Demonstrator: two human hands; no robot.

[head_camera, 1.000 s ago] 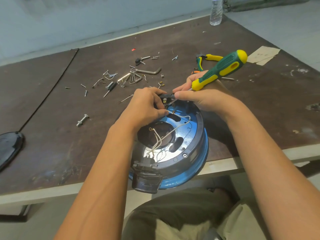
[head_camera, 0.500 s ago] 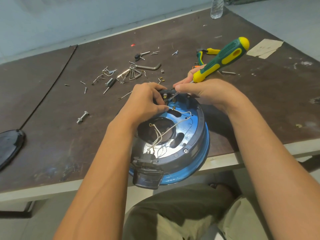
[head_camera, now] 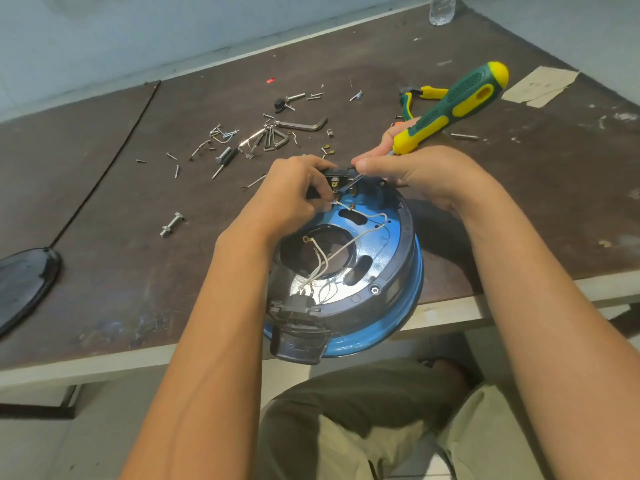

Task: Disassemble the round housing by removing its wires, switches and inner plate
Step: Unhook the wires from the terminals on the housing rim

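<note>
A yellow mark on the small black switch block (head_camera: pixel 334 183) is too small to read. The round blue-and-black metal housing (head_camera: pixel 398 271) lies open side up at the near edge of the dark brown tabletop (head_camera: pixel 121 271), overhanging it — thin white wires (head_camera: pixel 346 249) loop across its blue inner plate (head_camera: pixel 377 237). The left hand (head_camera: pixel 287 199) pinches one wire by the switch, hiding the rim there. The right hand (head_camera: pixel 419 174) grips the green-and-yellow screwdriver (head_camera: pixel 453 102) — its tip is lost among the switch terminals.
</note>
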